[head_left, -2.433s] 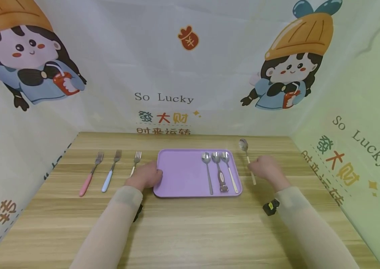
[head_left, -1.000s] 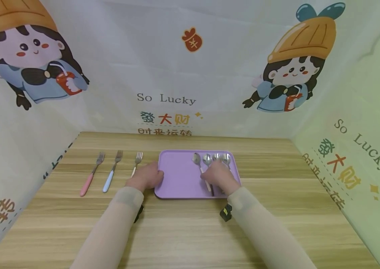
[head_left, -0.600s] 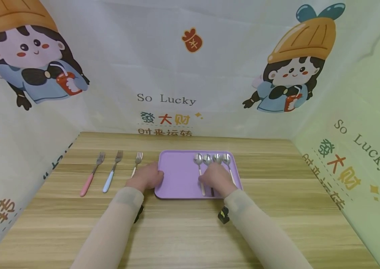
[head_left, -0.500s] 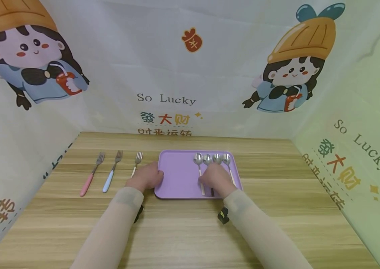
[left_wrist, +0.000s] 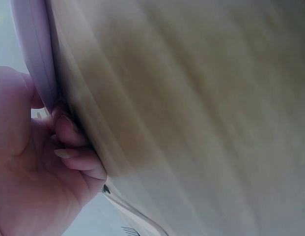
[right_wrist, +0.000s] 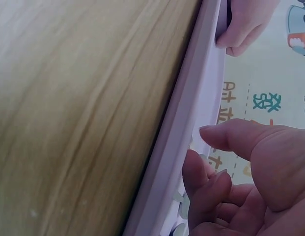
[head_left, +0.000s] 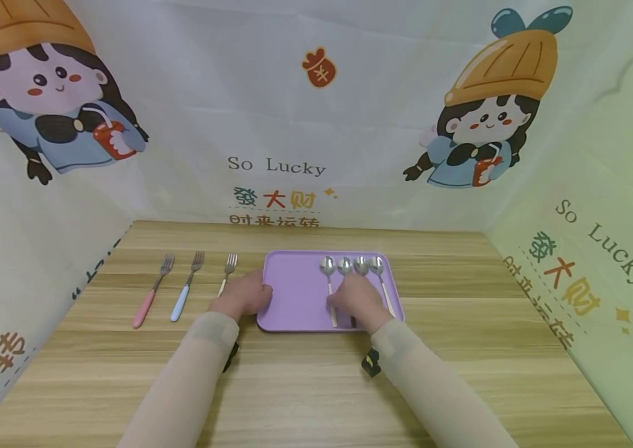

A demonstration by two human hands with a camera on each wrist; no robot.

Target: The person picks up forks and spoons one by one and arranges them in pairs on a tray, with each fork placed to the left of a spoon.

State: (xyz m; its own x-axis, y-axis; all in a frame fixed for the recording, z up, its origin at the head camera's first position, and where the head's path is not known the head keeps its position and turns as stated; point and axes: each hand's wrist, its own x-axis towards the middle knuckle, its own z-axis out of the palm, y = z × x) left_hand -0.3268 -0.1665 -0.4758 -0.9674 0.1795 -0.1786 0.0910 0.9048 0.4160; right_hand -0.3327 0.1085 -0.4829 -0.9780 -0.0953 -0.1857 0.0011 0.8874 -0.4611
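In the head view a purple tray (head_left: 291,292) lies mid-table, and my left hand (head_left: 244,294) grips its left edge. The left wrist view shows fingers curled beneath the tray's rim (left_wrist: 37,49) with the thumb on top. My right hand (head_left: 358,300) is over the right half of the tray. Its thumb and forefinger pinch the pale handle of the leftmost spoon (head_left: 327,266). To the right lie a grey spoon (head_left: 345,266), another spoon (head_left: 361,266) mostly under the hand, and a white-handled spoon (head_left: 382,283). In the right wrist view the pinched handle is barely visible.
Left of the tray lie a pink-handled fork (head_left: 145,306), a blue-handled fork (head_left: 181,302) and a pale-handled fork (head_left: 230,264) partly hidden by my left hand. Printed cloth (head_left: 272,112) walls the wooden table (head_left: 305,386) at the back and sides.
My right hand has carried the spoon from the table right of the tray onto the tray, left of the other spoons. It has straightened and shifted slightly left. The left hand has stayed put.
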